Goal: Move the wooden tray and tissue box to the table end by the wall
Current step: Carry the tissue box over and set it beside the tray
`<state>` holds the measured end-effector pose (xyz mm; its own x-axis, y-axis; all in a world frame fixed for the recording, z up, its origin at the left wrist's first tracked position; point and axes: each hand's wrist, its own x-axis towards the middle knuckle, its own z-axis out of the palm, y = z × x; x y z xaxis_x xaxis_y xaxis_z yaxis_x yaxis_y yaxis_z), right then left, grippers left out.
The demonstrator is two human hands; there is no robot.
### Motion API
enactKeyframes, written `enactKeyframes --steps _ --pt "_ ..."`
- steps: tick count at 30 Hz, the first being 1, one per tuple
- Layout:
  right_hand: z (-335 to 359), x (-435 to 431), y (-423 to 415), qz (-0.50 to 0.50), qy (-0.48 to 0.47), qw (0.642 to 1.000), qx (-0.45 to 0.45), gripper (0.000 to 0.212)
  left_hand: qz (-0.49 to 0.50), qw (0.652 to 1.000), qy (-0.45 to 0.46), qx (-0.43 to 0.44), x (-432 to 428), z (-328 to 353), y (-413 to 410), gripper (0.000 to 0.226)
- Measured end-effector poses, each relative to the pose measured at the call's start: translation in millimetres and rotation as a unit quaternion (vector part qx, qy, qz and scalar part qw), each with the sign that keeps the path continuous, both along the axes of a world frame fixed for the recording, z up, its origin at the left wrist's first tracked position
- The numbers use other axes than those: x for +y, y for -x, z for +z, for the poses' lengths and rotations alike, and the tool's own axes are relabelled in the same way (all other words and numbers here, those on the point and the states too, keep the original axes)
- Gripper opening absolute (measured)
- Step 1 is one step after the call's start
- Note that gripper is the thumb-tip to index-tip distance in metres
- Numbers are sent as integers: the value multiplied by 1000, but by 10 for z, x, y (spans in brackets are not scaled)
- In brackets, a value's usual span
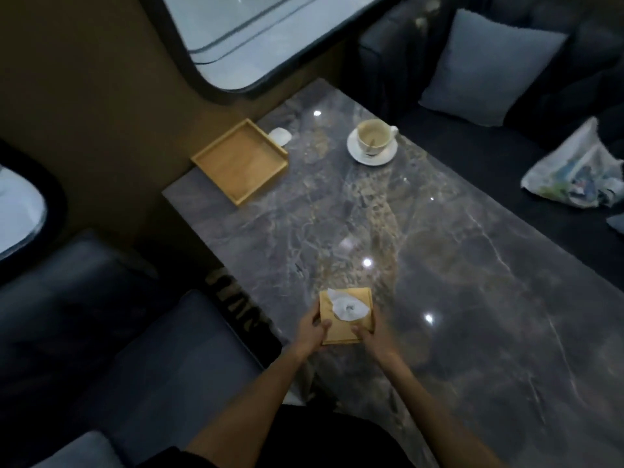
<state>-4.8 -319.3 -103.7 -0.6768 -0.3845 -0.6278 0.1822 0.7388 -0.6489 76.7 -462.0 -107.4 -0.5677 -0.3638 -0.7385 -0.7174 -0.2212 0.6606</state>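
Observation:
A square wooden tissue box (344, 327) with a white tissue poking from its top stands near the front left edge of the grey marble table (422, 265). My left hand (312, 331) clasps its left side and my right hand (369, 336) clasps its right front corner. The empty wooden tray (240, 161) lies at the far left end of the table, against the brown wall under the window.
A used cup on a saucer (373, 141) stands at the far end, right of the tray. A small white object (281, 136) lies behind the tray. Dark sofas flank the table; the right one holds a cushion (486, 67) and a plastic bag (577, 172).

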Motion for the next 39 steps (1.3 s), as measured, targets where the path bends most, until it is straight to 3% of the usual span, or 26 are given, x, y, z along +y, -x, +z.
enactKeyframes --steps 6,12,25,36,39 --pt "-19 -831 213 79 -15 996 36 61 122 991 -49 -19 -687 19 15 60" --pt "-18 -1769 351 137 33 990 13 72 241 963 -111 52 -1420 -10 -54 60" --pt "-169 -3591 157 225 -67 970 64 69 341 932 -119 -2 -2920 27 -364 55" --pt "-117 -4846 139 199 17 977 69 62 368 928 -47 5 -4028 90 -287 56" --pt "-118 -5065 180 214 -26 967 132 75 379 923 -65 -7 -4297 105 -200 55"
